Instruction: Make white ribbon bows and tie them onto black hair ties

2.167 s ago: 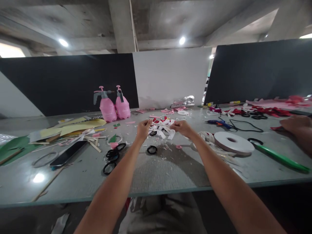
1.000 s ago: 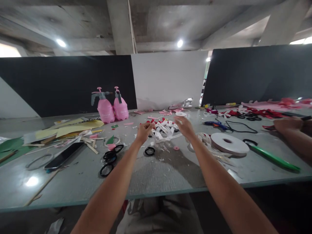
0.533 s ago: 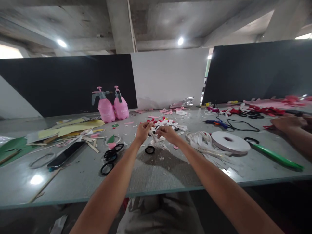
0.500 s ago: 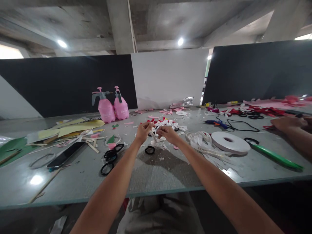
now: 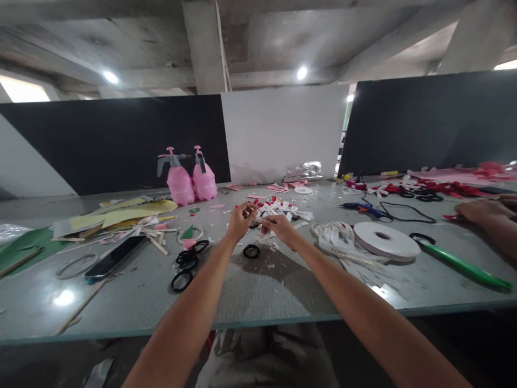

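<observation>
Over the middle of the table, my left hand and my right hand meet with fingers pinched. Between the fingertips is a small piece of white ribbon, partly covered by the fingers. Just behind the hands lies a pile of white and red ribbon bows. One black hair tie rests on the table in front of my hands. More black hair ties are heaped to the left of my left forearm. Loose printed white ribbon lies right of my right hand, beside a white ribbon spool.
Two pink spray bottles stand at the back left. A black phone and yellow sheets lie left. To the right are a blue glue gun, a green wrapped object and another person's hand.
The view has shifted slightly, so everything sits a little to the right. My right fingers have turned flatter and closer to my left fingertips; less of the ribbon hangs visible below them.
</observation>
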Motion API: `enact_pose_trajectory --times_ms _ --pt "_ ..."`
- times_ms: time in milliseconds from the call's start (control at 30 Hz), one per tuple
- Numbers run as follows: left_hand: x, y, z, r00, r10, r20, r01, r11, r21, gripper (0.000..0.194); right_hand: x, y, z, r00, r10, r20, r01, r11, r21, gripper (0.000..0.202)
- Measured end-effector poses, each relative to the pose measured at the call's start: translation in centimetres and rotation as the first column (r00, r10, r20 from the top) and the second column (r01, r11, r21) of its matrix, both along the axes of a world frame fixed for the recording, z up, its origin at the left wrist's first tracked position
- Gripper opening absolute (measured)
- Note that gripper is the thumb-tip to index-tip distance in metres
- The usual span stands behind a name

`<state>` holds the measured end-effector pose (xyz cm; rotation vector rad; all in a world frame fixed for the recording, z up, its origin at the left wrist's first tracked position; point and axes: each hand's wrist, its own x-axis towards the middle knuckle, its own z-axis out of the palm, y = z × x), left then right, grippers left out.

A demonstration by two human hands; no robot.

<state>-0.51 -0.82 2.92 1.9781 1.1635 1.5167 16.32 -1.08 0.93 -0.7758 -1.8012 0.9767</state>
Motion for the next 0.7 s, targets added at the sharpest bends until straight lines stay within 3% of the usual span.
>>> enact_pose_trajectory --times_ms 233,400,500,600,700 --pt "0.0 -1.0 0.6 0.971 0.234 -0.044 -0.216 0.944 0.249 0.019 -0.2 0.4 -0.6 0.985 -0.037 -0.166 0.016 0.992 -0.125 0.038" --pt "0.4 -1.6 0.2 0.993 0.04 -0.111 -0.039 0.999 0.016 0.051 -0.2 0.8 -0.6 0.962 -0.18 -0.205 0.164 0.982 -0.092 0.041" --pt "1.0 -1.2 -0.4 0.988 0.013 -0.151 -0.02 0.999 -0.044 0.043 -0.1 0.6 -0.3 0.964 -0.136 -0.229 0.118 0.989 -0.093 0.04" --pt "1.4 -0.7 -0.7 0.995 0.062 -0.074 -0.063 0.998 -0.005 0.03 0.0 0.5 -0.4 0.972 -0.081 -0.221 0.06 0.993 -0.099 0.037" --pt "1.5 -0.3 -0.8 0.997 0.08 0.014 -0.08 0.996 -0.03 0.032 0.0 0.7 -0.7 0.971 -0.13 -0.202 0.115 0.99 -0.084 0.037"
